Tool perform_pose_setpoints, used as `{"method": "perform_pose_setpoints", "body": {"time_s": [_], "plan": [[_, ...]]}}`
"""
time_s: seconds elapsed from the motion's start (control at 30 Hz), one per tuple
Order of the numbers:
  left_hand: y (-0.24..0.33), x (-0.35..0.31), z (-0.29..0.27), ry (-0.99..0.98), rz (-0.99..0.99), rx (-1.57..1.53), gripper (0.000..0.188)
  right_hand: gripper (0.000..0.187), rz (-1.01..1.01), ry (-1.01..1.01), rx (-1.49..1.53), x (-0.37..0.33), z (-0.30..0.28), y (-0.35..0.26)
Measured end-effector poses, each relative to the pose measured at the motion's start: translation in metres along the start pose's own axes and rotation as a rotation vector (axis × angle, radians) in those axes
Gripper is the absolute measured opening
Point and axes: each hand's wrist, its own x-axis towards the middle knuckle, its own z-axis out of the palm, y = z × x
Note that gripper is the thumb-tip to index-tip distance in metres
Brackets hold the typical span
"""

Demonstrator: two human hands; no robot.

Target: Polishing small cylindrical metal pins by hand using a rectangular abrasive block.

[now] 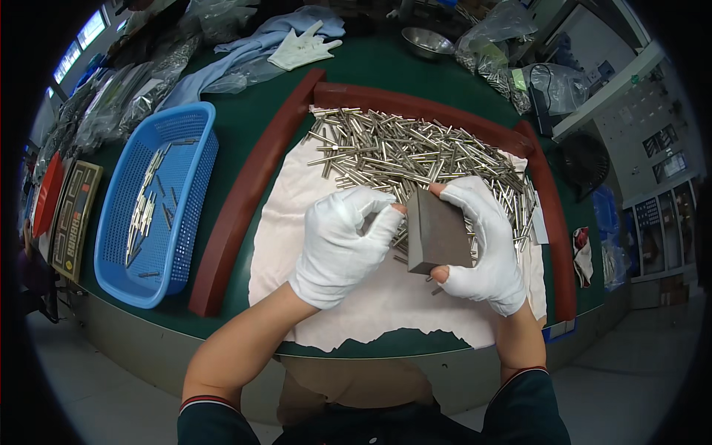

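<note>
Near the centre of the frame we see the dark grey rectangular block [441, 233], held up in front of the heap of thin silvery metal rods [415, 144]. Our right hand [489, 248], in a white glove with bared fingertips, grasps it from the right, a finger over its upper end and the thumb at its lower end; that span seems chosen to steady it while leaving the left side within reach. Our left hand [334, 248], gloved alike, curls just left of the block, thumb and forefinger drawn together close to its edge.

Red-brown bars [256, 185] border the heap at left, top and right, probably so the rods cannot roll away, and the pale pink cloth [293, 256] beneath likely cushions them. At left, the blue perforated plastic basket [196, 200] keeps a few rods apart from the heap.

We cannot tell whether the left fingertips pinch a rod or close on nothing. The right hand's remaining fingers are hidden behind the block, as are the rods directly beyond it; whether its underside touches any is unclear. Our sleeves are cut off at the lower edge.
</note>
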Motion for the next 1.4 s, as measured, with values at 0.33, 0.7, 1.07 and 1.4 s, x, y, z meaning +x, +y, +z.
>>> {"method": "perform_pose_setpoints", "body": {"time_s": [0.33, 0.7, 1.07, 1.4], "plan": [[0.002, 0.002, -0.001, -0.028, -0.527, -0.398, 0.016, 0.075, 0.008, 0.103, -0.157, -0.001, 0.009, 0.001], [0.004, 0.002, 0.001, -0.005, -0.535, -0.380, 0.019, 0.073, -0.017, 0.074, -0.198, 0.000, 0.015, -0.007], [0.002, -0.001, 0.000, -0.060, -0.473, -0.350, 0.015, 0.068, 0.095, 0.118, -0.138, 0.001, 0.018, 0.002], [0.004, 0.000, 0.000, -0.084, -0.442, -0.317, 0.015, 0.068, 0.162, 0.112, -0.113, 0.000, 0.012, 0.002]]}}
